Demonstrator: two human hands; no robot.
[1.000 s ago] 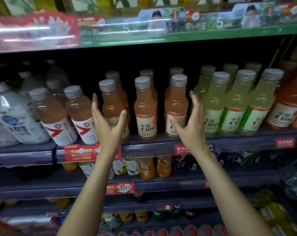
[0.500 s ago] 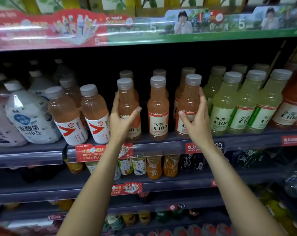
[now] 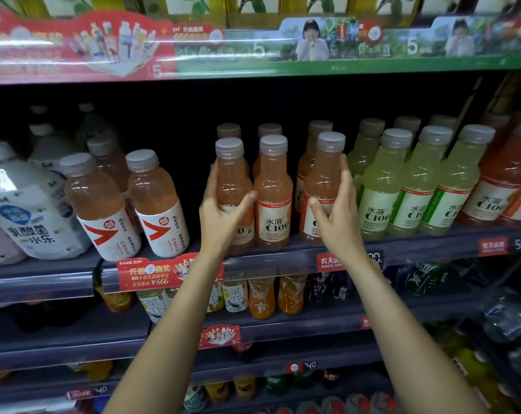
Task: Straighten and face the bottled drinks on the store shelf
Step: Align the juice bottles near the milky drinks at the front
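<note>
Three pink C100 bottles stand at the front of the middle shelf (image 3: pixel 417 246). My left hand (image 3: pixel 220 216) grips the left pink bottle (image 3: pixel 233 180), thumb across its label. My right hand (image 3: pixel 338 216) wraps the right pink bottle (image 3: pixel 324 177), fingers along its right side and thumb on its label, which is turned partly sideways. Between them the centre pink bottle (image 3: pixel 273 192) stands untouched with its label facing out. More pink bottles stand in a row behind.
Left of my hands lean two orange-pink bottles with red arrow labels (image 3: pixel 160 204) and white yoghurt-drink bottles (image 3: pixel 29 210). To the right stand yellow-green C100 bottles (image 3: pixel 381 186) and red ones (image 3: pixel 498 180). The shelf above (image 3: pixel 313 67) hangs low. Lower shelves hold small bottles.
Both hands have closed in from beside the bottles onto the outer pink bottles. The view has shifted so that the bottles sit further right and closer.
</note>
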